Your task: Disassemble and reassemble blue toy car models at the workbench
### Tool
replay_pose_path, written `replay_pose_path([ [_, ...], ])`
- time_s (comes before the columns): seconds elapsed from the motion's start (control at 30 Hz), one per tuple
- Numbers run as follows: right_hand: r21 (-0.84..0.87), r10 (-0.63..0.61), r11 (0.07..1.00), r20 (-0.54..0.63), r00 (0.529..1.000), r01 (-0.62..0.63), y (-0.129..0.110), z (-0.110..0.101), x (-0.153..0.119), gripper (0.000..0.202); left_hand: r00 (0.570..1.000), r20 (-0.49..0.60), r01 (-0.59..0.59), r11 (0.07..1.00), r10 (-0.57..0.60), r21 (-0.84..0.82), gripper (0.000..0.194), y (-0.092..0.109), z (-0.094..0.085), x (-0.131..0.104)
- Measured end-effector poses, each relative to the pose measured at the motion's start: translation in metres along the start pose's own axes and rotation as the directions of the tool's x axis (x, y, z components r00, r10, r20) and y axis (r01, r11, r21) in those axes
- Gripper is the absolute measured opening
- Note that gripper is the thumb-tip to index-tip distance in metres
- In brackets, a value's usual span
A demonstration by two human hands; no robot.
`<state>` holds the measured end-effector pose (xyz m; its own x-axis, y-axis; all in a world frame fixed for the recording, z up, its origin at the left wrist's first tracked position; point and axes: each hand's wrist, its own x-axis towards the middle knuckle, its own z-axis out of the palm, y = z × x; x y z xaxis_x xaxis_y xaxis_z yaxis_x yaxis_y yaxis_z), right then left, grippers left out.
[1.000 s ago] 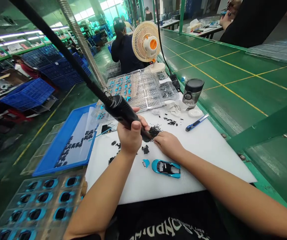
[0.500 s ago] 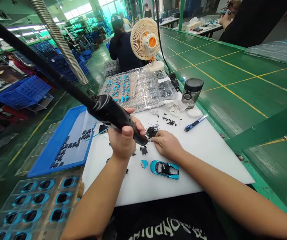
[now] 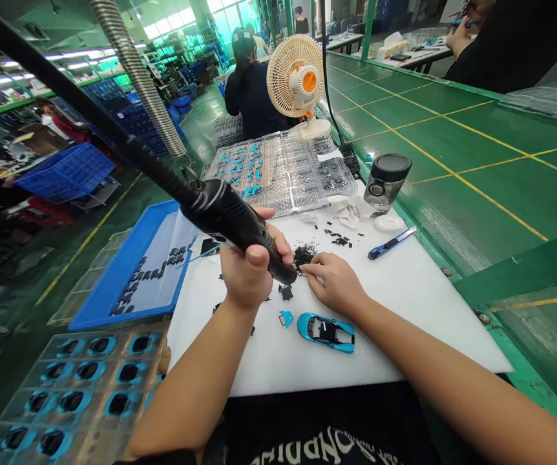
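Note:
A black electric screwdriver (image 3: 244, 223) hangs tilted from its cable, with my left hand (image 3: 249, 271) wrapped round its body. Its lower end comes close to a heap of tiny black screws (image 3: 304, 254). At the edge of that heap, my right hand (image 3: 334, 281) has its thumb and fingers pinched together; what is between them, if anything, is too small to make out. Just below the screwdriver lies a small black part (image 3: 285, 292). Nearer me on the white board (image 3: 380, 352) are a blue toy car body (image 3: 327, 332) and a small blue piece (image 3: 286, 318).
To the left stand a blue tray (image 3: 84, 316) of black parts and a clear tray (image 3: 99, 387) of blue car bodies. Clear compartment trays (image 3: 283, 168), a fan (image 3: 295, 77), a lidded jar (image 3: 388, 181) and a box cutter (image 3: 391, 243) sit farther back. A person (image 3: 254, 93) is beyond.
The whole view has shifted, so everything appears slightly farther right. Both hands keep nearly the same pose beside the screw heap, the left still gripping the screwdriver.

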<state>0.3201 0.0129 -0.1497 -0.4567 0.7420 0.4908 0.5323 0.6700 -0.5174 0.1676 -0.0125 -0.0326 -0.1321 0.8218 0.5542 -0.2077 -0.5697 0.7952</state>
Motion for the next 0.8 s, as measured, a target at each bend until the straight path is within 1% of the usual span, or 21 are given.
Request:
replay_pose_path([
  [0.07, 0.037, -0.008, 0.999, -0.031, 0.999, 0.009, 0.000, 0.000, 0.000, 0.022, 1.000, 0.006, -0.002, 1.000, 0.002, 0.005, 0.063, 0.001, 0.000, 0.000],
  [0.17, 0.132, -0.059, 0.989, -0.061, 0.996, 0.066, -0.001, -0.002, 0.000, 0.018, 1.000, -0.011, -0.016, 1.000, 0.016, 0.003, 0.062, 0.004, 0.002, 0.002],
  [0.3, 0.262, -0.124, 0.955, -0.087, 0.988, 0.143, -0.005, -0.005, 0.000, 0.005, 0.999, -0.027, -0.021, 0.999, 0.019, -0.049, 0.061, 0.007, 0.007, 0.005],
  [0.37, 0.302, -0.129, 0.941, -0.103, 0.986, 0.154, -0.005, -0.005, 0.000, 0.006, 1.000, -0.014, -0.010, 0.997, 0.009, -0.079, 0.061, 0.008, 0.009, 0.005],
  [0.53, 0.353, -0.127, 0.921, -0.131, 0.983, 0.166, -0.006, -0.006, 0.001, 0.011, 1.000, 0.017, 0.007, 0.994, -0.005, -0.110, 0.060, 0.007, 0.012, 0.003],
  [0.8, 0.371, -0.137, 0.911, -0.141, 0.981, 0.180, -0.008, -0.007, 0.000, 0.010, 1.000, 0.019, -0.001, 0.996, 0.003, -0.089, 0.061, 0.009, 0.014, 0.003],
])
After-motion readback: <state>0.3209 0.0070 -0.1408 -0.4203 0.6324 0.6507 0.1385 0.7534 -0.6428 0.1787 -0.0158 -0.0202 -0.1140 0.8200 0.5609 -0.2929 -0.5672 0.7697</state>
